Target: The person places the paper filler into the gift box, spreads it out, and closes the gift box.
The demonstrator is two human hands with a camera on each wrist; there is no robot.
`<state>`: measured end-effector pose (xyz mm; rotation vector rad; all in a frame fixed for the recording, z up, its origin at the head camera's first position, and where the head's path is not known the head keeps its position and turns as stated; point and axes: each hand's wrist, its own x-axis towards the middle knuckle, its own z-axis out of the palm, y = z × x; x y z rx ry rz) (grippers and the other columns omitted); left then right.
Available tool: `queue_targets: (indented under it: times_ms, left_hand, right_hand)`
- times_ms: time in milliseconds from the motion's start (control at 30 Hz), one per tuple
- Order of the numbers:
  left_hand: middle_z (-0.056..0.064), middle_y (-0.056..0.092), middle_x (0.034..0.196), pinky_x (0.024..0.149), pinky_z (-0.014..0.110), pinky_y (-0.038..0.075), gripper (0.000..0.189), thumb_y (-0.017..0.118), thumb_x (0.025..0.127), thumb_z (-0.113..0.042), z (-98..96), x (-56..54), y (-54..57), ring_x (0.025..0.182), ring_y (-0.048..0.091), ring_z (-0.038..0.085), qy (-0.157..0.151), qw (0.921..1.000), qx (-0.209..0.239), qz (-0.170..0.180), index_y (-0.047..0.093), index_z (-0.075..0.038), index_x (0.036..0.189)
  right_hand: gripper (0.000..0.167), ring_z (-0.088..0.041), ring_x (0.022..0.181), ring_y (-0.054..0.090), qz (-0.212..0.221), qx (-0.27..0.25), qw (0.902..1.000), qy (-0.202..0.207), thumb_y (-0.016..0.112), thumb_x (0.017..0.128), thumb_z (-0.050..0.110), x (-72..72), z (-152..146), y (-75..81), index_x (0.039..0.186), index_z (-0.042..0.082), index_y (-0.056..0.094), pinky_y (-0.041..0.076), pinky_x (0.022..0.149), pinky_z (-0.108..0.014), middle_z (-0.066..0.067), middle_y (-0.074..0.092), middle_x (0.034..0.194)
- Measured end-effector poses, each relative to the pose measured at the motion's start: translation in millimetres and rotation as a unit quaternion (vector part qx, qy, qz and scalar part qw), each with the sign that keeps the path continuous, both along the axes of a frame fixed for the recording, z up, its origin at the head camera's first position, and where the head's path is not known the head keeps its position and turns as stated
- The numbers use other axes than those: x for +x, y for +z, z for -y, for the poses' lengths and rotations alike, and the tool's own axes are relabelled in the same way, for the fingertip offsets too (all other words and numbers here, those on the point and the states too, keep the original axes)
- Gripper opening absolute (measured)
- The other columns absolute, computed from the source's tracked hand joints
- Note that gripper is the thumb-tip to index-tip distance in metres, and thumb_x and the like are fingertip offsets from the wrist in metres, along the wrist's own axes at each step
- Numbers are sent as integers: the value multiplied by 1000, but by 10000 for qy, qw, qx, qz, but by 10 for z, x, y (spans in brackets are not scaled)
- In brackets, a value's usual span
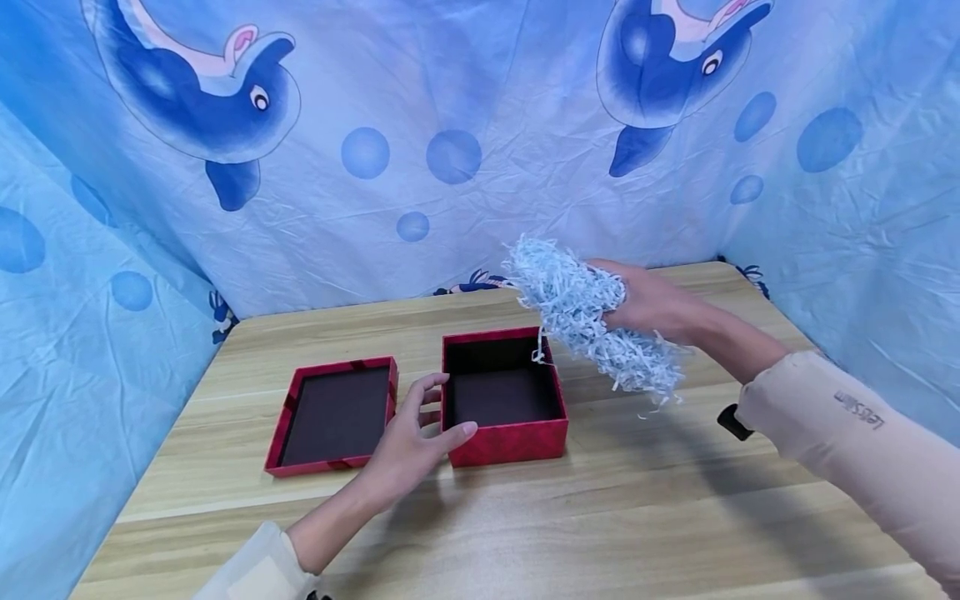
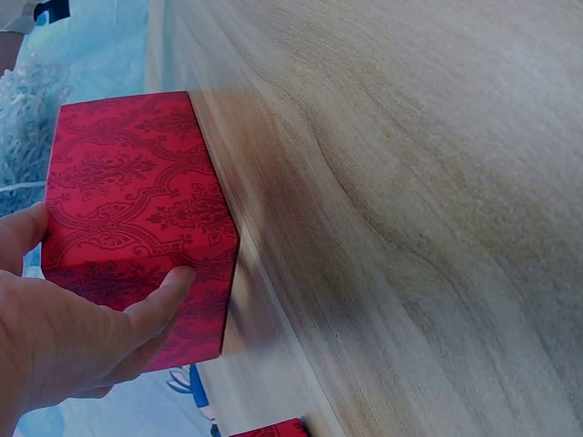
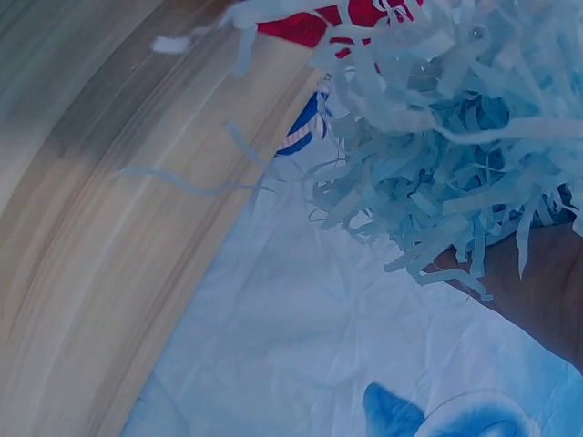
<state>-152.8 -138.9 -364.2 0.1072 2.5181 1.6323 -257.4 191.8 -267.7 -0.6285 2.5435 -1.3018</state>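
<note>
A red patterned gift box (image 1: 508,443) with a dark inside stands uncovered on the table. My left hand (image 1: 408,446) holds its near left corner, thumb on the front wall and fingers bent along the left side; the left wrist view shows the thumb against the box's red wall (image 2: 137,191). My right hand (image 1: 651,304) grips a big clump of pale blue shredded paper (image 1: 573,304) in the air, just right of the box. Loose strands dangle over the box's right rim. The paper hides most of the right fingers, also in the right wrist view.
The red-rimmed box lid (image 1: 333,417) lies with its dark inside up on the wooden table (image 1: 600,517), left of the box. A blue dolphin-print cloth (image 1: 360,225) hangs behind and at both sides of the table.
</note>
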Motion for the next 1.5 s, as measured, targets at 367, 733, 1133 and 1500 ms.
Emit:
queue_targets:
  times_ms: [367, 733, 1133, 1500]
  left_hand:
    - [5, 40, 142, 103, 48, 42, 78, 79, 79, -39, -1, -8, 0, 128, 42, 25, -10, 10000, 22, -35, 34, -33, 142]
    - [1, 41, 140, 105, 46, 39, 79, 78, 79, -39, 7, -12, -12, 130, 39, 22, -60, 9999, 107, -116, 34, -29, 144]
    - [4, 41, 140, 104, 48, 41, 79, 78, 79, -39, 18, -7, -11, 129, 41, 25, -57, 9998, 102, -169, 34, -28, 144]
    - [5, 43, 139, 106, 47, 38, 78, 78, 81, -36, 6, -6, 2, 128, 41, 24, -114, 9996, 191, -197, 34, -24, 144]
  right_hand:
    - [89, -24, 90, 56, -35, -129, 9993, 346, 61, 74, -16, -16, 286, -33, 150, 21, 34, 50, 65, -29, -5, 33, 153]
    - [89, -12, 52, 42, 116, -142, 9978, 642, 60, 74, -15, 20, 632, -87, 151, 18, 31, 44, 49, -24, -7, 30, 154]
    - [91, -19, 74, 54, 128, -225, 9967, 774, 62, 72, -17, 51, 819, -146, 151, 16, 29, 46, 51, -24, -7, 23, 157]
    - [88, -28, 138, 31, -294, 85, 9947, 984, 67, 72, -13, 76, 988, -266, 149, 13, 35, 54, 80, -30, -8, 32, 153]
